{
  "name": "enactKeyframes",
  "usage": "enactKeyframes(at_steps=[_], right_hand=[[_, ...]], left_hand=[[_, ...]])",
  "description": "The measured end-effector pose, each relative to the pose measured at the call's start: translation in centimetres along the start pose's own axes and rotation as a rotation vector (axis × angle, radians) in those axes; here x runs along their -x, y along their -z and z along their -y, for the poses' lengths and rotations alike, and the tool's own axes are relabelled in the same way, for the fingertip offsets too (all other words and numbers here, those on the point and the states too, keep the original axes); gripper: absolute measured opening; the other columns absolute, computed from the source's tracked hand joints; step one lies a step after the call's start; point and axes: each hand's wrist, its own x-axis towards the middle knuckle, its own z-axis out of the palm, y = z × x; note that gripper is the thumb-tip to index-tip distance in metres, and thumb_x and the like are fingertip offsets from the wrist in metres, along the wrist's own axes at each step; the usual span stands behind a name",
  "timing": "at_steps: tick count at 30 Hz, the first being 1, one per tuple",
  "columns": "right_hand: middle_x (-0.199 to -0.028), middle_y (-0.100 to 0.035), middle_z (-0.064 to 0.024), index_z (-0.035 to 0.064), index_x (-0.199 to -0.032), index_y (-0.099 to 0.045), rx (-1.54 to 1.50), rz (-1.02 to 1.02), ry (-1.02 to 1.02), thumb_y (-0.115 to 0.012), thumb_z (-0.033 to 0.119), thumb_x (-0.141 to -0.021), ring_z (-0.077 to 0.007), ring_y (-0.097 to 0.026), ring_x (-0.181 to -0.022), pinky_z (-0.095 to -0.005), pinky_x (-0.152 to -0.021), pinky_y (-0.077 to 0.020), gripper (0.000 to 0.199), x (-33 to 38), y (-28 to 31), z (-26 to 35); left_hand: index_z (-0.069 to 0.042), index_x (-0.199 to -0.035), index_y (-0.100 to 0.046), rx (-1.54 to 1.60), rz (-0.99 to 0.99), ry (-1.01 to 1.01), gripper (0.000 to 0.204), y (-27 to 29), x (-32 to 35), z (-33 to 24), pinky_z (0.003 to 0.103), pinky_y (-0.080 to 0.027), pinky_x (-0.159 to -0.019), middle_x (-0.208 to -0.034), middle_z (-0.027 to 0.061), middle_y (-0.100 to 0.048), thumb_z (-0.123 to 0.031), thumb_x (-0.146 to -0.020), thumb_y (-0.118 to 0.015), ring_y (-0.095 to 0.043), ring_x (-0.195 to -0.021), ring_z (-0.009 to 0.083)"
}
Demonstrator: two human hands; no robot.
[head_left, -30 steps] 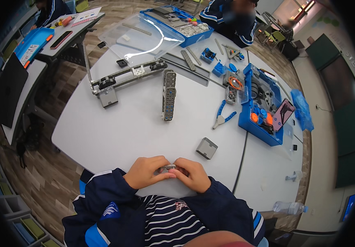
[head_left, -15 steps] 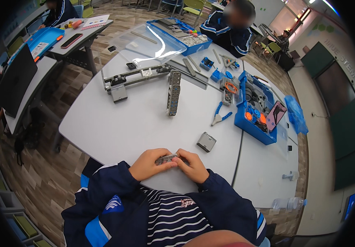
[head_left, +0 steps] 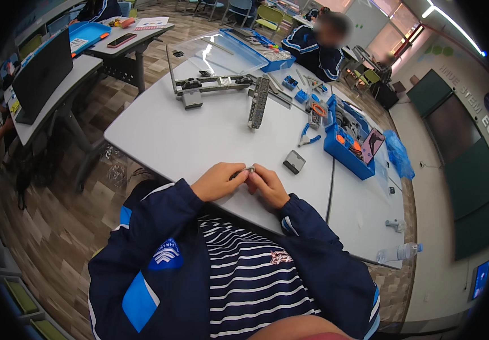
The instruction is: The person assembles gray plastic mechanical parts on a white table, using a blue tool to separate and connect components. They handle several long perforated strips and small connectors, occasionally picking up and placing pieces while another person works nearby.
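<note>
My left hand [head_left: 218,181] and my right hand [head_left: 269,186] meet over the table's near edge. Between them both pinch a small grey building-kit piece [head_left: 239,174], mostly hidden by the fingers. A grey block-shaped module [head_left: 293,162] lies just beyond my right hand. Farther off, blue-handled pliers [head_left: 309,136] rest with their handles apart. Ahead of my hands, a long grey perforated piece [head_left: 258,103] adjoins a frame of grey beams [head_left: 220,86] with dark wheel-like parts. Another grey module [head_left: 192,99] sits against that frame.
A blue kit box [head_left: 348,164] with orange and dark parts stands to the right, a phone [head_left: 373,144] leaning on it. Another blue bin [head_left: 271,65] is at the back, near a seated person [head_left: 318,48]. A plastic bottle [head_left: 398,253] lies at the right edge.
My view has shifted, so the table contents appear higher. The piece between my fingers has been turned and shows less of its face. Both hands keep hold of it.
</note>
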Motion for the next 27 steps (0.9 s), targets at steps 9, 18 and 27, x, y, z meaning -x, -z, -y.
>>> enactKeyframes(at_steps=[9, 18, 27], right_hand=[[-0.079, -0.057, -0.0059, 0.0019, -0.089, -0.057, -0.271, -0.010, 0.019, -0.046, 0.031, -0.103, -0.0113, -0.054, -0.066, -0.0249, -0.061, -0.0464, 0.034, -0.6, 1.8, -2.0], [-0.079, -0.059, -0.0038, 0.0011, -0.092, -0.057, -0.153, 0.141, 0.053, -0.052, 0.026, -0.097, -0.0092, -0.055, -0.069, -0.0250, -0.065, -0.0472, 0.026, -0.2, 2.5, -1.4], [-0.073, -0.059, -0.0027, -0.0005, -0.094, -0.058, -0.059, 0.157, 0.059, -0.051, 0.020, -0.095, -0.0093, -0.056, -0.069, -0.0254, -0.066, -0.0464, 0.021, -0.2, 2.5, -1.0]], left_hand=[[-0.004, -0.099, -0.068, -0.020, -0.026, -0.151, 0.031, -0.2, 0.1, -0.4, 0.033, -0.043, -0.063, -0.070, 0.0108, -0.060, -0.031, -0.099, -0.052, -0.054, -0.063, 0.0190], [-0.004, -0.101, -0.070, -0.014, -0.012, -0.146, 0.033, -1.0, 0.2, 0.1, 0.032, -0.044, -0.062, -0.073, 0.0104, -0.065, -0.035, -0.095, -0.059, -0.057, -0.063, 0.0184], [-0.004, -0.089, -0.068, -0.155, -0.066, -0.137, 0.033, -1.3, 0.2, 0.2, 0.037, -0.040, -0.054, -0.061, 0.0115, -0.058, -0.036, -0.091, -0.063, -0.053, -0.053, 0.0251]])
